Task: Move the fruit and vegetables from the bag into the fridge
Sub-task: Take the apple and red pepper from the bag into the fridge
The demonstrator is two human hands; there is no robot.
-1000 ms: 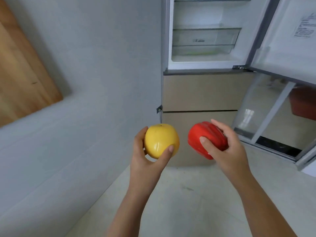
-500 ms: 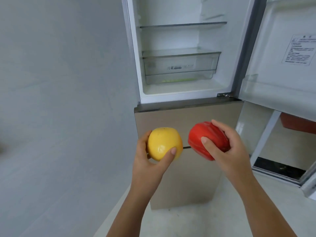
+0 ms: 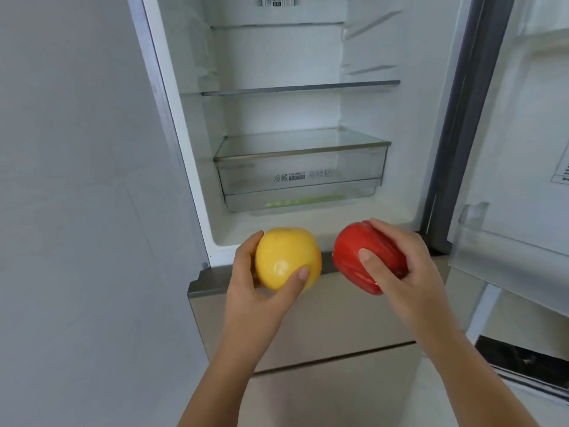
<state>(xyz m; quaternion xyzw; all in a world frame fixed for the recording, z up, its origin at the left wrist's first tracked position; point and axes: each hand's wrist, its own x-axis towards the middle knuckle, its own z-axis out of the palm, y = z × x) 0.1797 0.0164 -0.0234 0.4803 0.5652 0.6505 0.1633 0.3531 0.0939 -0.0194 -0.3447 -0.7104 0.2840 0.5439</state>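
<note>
Open fridge [image 3: 277, 115] at upper centre, directly above my left hand [image 3: 255, 288] gripping the yellow fruit [image 3: 286, 257] and right hand [image 3: 400, 272] gripping the red pepper [image 3: 349, 252].

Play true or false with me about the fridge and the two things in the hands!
1. The left hand holds a yellow fruit. True.
2. The right hand holds a green pepper. False: it holds a red pepper.
3. The fridge door is shut. False: it stands open on the right.
4. Something green shows through the bottom of the clear drawer. True.
5. The red pepper lies on the glass shelf. False: it is in the right hand, and nothing can be seen on that shelf.
</note>
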